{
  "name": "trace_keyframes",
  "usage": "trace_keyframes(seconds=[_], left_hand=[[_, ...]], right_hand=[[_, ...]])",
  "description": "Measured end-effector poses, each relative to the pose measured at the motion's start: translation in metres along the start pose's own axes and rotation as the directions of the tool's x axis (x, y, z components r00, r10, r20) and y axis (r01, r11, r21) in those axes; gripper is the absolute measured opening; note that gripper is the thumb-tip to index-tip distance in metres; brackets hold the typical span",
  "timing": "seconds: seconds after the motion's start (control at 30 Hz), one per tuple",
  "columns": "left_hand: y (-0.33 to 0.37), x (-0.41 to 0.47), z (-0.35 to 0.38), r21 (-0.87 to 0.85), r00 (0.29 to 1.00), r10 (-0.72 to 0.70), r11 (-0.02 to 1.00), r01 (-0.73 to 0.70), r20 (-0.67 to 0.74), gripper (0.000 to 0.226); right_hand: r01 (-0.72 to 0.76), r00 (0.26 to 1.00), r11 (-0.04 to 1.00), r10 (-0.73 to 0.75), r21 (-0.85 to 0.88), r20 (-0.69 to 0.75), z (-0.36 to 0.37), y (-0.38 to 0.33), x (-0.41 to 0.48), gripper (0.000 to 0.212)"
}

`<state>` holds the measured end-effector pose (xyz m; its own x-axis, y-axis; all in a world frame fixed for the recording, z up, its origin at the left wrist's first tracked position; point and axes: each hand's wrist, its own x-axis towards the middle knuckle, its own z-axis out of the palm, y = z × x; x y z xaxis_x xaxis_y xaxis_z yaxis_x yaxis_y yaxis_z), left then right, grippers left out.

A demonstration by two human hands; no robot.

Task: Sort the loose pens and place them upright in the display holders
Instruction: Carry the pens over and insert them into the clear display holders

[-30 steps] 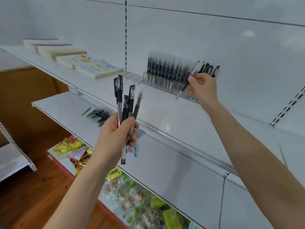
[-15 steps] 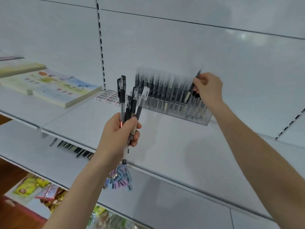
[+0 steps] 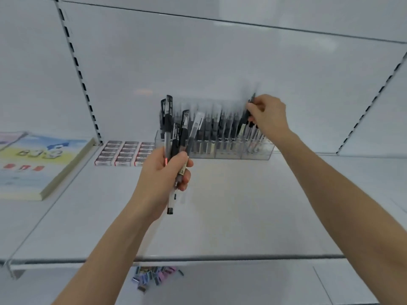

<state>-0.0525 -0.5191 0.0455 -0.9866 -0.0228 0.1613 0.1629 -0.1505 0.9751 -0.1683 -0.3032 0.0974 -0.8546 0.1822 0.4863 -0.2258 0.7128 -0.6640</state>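
Standing before a white shelf, the person has both arms stretched out over it, with a stack of books lying well to the outer side of the left hand and a tray of small boxed erasers just beyond that hand, a little to its left. Behind both hands, against the back wall, sits the clear display holder, its slots already mostly filled with upright pens; they blur together, so I cannot count them.

The left hand is closed in a fist round a bundle of loose pens, held caps up in front of the holder's left end. I count about five: a tall black-capped one, two or three shorter dark ones and one with a clear cap.

The right hand is at the holder's right end, thumb and fingertips pinching a single pen by its top, the barrel angled down among the pens standing there. It looks to be going into a slot; whether it is seated I cannot tell.

So, by my reckoning, the job is well along: one pen is being placed and the handful in the left hand is left.

Below the left forearm, on the shelf beneath, lies a small heap of coloured clips.
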Motion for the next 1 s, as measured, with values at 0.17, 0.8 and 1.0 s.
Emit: trace_keyframes(seconds=[0.17,0.8,1.0], left_hand=[[-0.003,0.009,-0.003,-0.018,0.997,-0.033,0.999,0.034,0.068,0.01],[-0.01,0.007,0.002,-0.085,0.994,-0.014,0.996,0.023,0.104,0.006],[-0.014,0.008,0.008,-0.036,0.992,-0.018,0.999,0.023,0.126,0.009]], right_hand=[[-0.047,0.998,0.997,0.049,-0.063,0.032,0.007,0.004,-0.008,0.021],[-0.161,0.985,0.861,0.105,0.482,0.14,-0.001,-0.032,-0.071,0.011],[-0.227,0.934,0.793,0.014,0.565,0.356,0.01,-0.05,-0.084,0.013]])
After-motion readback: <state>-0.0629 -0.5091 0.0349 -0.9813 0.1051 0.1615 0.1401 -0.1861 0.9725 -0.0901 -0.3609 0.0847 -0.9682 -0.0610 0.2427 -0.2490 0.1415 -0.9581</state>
